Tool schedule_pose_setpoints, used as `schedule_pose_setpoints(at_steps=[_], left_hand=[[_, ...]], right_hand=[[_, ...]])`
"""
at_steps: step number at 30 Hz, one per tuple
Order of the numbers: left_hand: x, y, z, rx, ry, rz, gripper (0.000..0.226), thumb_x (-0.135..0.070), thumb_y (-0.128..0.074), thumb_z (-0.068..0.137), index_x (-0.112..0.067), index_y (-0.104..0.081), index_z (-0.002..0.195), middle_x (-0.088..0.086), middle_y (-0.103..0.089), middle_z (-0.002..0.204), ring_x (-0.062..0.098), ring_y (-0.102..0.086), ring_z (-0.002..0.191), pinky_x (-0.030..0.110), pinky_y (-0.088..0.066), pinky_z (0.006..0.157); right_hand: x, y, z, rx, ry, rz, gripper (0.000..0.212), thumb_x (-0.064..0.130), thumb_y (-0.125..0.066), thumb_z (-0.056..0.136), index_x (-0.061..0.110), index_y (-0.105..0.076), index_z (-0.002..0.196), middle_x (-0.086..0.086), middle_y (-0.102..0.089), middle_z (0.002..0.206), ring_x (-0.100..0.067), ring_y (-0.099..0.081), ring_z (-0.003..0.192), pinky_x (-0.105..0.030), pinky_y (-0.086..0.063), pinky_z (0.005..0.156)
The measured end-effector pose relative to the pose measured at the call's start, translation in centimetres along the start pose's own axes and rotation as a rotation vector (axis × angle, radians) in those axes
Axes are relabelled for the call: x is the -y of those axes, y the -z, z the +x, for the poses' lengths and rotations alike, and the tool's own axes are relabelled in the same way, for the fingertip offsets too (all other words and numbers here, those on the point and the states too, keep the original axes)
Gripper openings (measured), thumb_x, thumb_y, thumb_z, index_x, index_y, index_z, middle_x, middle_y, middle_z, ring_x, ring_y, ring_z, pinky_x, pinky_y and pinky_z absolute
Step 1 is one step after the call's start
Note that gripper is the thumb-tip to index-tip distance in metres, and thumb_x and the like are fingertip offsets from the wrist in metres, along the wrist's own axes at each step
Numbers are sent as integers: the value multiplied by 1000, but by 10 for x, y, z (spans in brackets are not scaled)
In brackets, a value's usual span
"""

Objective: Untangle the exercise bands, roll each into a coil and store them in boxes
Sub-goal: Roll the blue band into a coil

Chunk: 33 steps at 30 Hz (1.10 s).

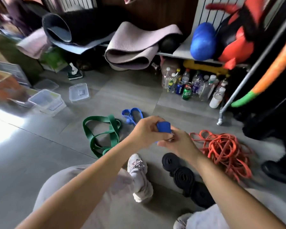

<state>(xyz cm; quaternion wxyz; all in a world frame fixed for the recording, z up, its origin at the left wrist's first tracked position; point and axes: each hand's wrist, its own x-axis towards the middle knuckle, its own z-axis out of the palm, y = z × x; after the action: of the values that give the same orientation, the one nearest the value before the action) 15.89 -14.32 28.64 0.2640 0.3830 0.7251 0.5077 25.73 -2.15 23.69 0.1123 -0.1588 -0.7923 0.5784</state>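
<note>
Rolled mats (132,47) are lying ahead. An orange tangle (224,149) is sprawling at right, a green band (104,134) at left, black coils (183,176) by the shoe (139,172), clear boxes (46,101) far left. The left hand (145,129) and right hand (177,142) are pinching the blue coil (163,127) above the floor.

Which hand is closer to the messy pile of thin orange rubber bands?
Right. The right hand sits just left of the tangled orange rubber band pile; the left hand is farther left. Both hold a rolled blue band.
</note>
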Motion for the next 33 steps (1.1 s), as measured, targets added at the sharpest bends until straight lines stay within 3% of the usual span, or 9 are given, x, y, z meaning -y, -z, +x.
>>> schedule_pose_setpoints(at_steps=[1,3,7,9,14,18,22,27,33], left_hand=[[-14,6,-10,10,-16,-38,30,-13,-84,63,-31,-62,74,0,-59,71,15,-53,68,34,-45,68],[-42,18,-27,15,-34,-83,28,-21,-85,57,-26,-64,74,6,-62,74,20,-55,70,35,-47,68],[-97,43,-54,-29,-160,-254,23,2,-73,75,-14,-59,82,-5,-66,67,10,-62,61,21,-51,59],[-124,49,-66,-49,-212,-333,21,2,-72,76,-13,-58,83,-6,-66,65,10,-62,59,21,-50,56],[-166,59,-84,-122,-282,-411,17,-9,-71,78,-16,-59,87,-2,-66,70,15,-61,63,30,-50,62],[-166,66,-98,-97,-271,-418,20,-2,-63,86,-15,-57,99,7,-64,76,14,-64,60,26,-53,56],[-153,63,-112,12,-208,-380,22,-12,-71,76,-13,-61,95,-2,-67,70,13,-64,60,26,-54,55],[-138,61,-120,148,-120,-441,21,-18,-74,75,-16,-65,95,2,-59,74,13,-61,59,25,-54,54],[-118,56,-117,199,-24,-348,23,-7,-65,86,-21,-66,104,2,-65,87,17,-67,68,25,-56,59]], right_hand=[[12,-5,-8,-23,25,58,32,0,-78,68,16,-66,93,-4,-64,76,-8,-51,71,-28,-44,68],[38,-10,-18,-62,85,98,28,-6,-76,69,16,-63,81,10,-61,63,0,-50,61,-17,-41,60],[100,-4,-34,-74,180,136,33,-8,-72,74,22,-60,77,19,-64,63,4,-57,59,-16,-46,61],[130,-1,-42,-82,250,128,32,-9,-70,75,22,-60,77,20,-64,63,4,-57,60,-12,-46,61],[177,4,-62,-60,322,200,22,0,-71,78,20,-67,86,11,-68,72,-5,-61,71,-25,-57,72],[179,5,-81,13,277,227,23,-3,-68,79,20,-68,86,7,-68,68,-5,-63,64,-19,-52,59],[168,7,-98,117,175,102,20,1,-70,79,21,-71,79,2,-68,70,-7,-61,63,-21,-49,60],[175,21,-114,423,8,62,5,14,-71,75,16,-72,79,-6,-71,79,-8,-61,68,-18,-47,60],[149,24,-114,230,-5,-87,10,0,-68,81,2,-71,90,-3,-62,72,-8,-53,65,-21,-44,63]])
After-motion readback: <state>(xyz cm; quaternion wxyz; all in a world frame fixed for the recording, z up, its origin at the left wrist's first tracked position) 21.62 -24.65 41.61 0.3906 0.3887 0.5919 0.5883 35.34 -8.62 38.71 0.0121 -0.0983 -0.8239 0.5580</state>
